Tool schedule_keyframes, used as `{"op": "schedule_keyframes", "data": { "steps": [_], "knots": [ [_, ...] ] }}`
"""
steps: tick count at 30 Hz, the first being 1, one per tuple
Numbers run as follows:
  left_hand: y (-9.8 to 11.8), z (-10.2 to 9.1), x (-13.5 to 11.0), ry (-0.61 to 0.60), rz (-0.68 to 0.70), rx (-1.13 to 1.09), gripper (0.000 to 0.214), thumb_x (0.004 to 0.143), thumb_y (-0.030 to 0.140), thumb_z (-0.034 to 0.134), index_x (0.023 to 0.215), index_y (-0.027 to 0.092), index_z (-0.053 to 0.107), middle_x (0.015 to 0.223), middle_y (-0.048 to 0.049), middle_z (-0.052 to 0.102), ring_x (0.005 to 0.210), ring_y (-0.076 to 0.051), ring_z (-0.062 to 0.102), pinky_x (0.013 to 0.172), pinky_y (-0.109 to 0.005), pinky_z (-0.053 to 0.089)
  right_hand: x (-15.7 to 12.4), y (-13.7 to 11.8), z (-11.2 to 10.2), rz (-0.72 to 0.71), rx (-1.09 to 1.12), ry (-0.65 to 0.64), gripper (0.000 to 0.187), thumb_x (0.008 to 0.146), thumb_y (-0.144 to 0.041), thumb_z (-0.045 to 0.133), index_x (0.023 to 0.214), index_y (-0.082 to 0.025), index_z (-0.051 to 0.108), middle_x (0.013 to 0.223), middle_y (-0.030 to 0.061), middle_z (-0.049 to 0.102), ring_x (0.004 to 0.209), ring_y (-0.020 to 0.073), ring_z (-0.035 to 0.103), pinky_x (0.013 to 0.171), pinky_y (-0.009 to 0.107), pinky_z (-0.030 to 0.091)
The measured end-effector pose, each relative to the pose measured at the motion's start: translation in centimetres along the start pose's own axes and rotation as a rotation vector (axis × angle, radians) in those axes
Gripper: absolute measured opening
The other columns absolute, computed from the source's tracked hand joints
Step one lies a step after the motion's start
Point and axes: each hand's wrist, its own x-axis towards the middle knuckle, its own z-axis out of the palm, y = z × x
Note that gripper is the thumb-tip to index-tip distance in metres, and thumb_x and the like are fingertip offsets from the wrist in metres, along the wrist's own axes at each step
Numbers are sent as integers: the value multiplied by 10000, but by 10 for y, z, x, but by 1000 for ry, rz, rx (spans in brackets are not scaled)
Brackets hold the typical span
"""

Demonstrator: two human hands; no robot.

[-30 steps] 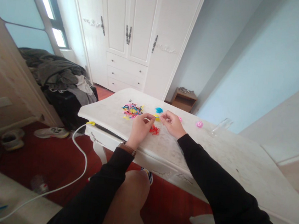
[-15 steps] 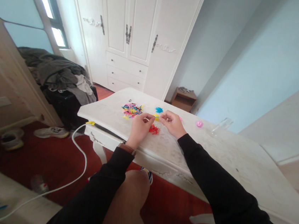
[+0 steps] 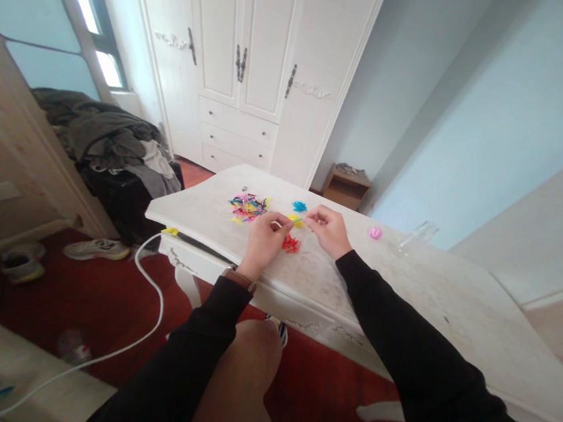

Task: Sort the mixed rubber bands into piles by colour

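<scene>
A thin blue-green strip (image 3: 297, 221), which looks like a small rubber band, spans the short gap between my two hands. My left hand (image 3: 266, 236) pinches one end between thumb and fingertips. At the other end, the fingertips of my right hand (image 3: 327, 229) are closed on it. Below the strip lies a red pile (image 3: 291, 243) of small bands. A yellow pile (image 3: 294, 220) shows partly behind the fingers, and a blue pile (image 3: 299, 207) sits just beyond. To the left, a mixed multicoloured pile (image 3: 246, 206) spreads on the white table (image 3: 202, 202).
Right of my hands are a pink round thing (image 3: 375, 233) and a clear glass (image 3: 418, 237), apparently lying on its side. A white cable (image 3: 161, 299) with a yellow end hangs at the table's left corner. A white wardrobe (image 3: 263, 48) stands behind.
My right hand has shifted slightly up, tilting the strip between my fingers. More of the yellow pile shows. The piles have not visibly moved.
</scene>
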Motion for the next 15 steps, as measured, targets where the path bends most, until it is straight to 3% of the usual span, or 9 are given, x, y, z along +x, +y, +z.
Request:
{"op": "schedule_keyframes", "data": {
  "steps": [2,6,8,10,15],
  "knots": [
    [-2,0,0,10,12,3,96,783,156,655,693,174,683,738,-4,684,573,-112,606,576,-242,459,4,3,-4,-1,-3,77,129,761,-323,681,707,-211,649,684,-5,618,648,156,539,592,286,414],
    [-7,2,1,19,39,5,113,760,122,646,663,171,676,764,-8,657,603,-110,599,597,-244,465,14,7,-18,0,-73,394,85,764,-281,621,708,-217,614,698,-7,608,678,163,542,652,307,453],
    [-7,3,1,3,46,16,112,759,126,653,660,171,678,764,-6,644,602,-107,590,594,-242,458,15,7,-22,-6,-113,486,75,767,-273,604,720,-216,614,704,-7,608,693,166,550,692,318,465],
    [-6,4,1,-12,39,26,106,762,129,660,667,171,684,765,-5,642,602,-106,588,595,-243,455,14,5,-20,-20,-130,446,78,765,-278,607,718,-215,614,703,-7,614,693,166,555,715,324,470],
    [-5,2,1,-27,23,24,90,781,145,668,707,170,711,785,-17,674,637,-118,605,631,-251,473,3,-4,-3,-62,-135,197,106,760,-300,637,705,-209,638,700,1,640,680,166,563,671,308,445]
  ]
}}
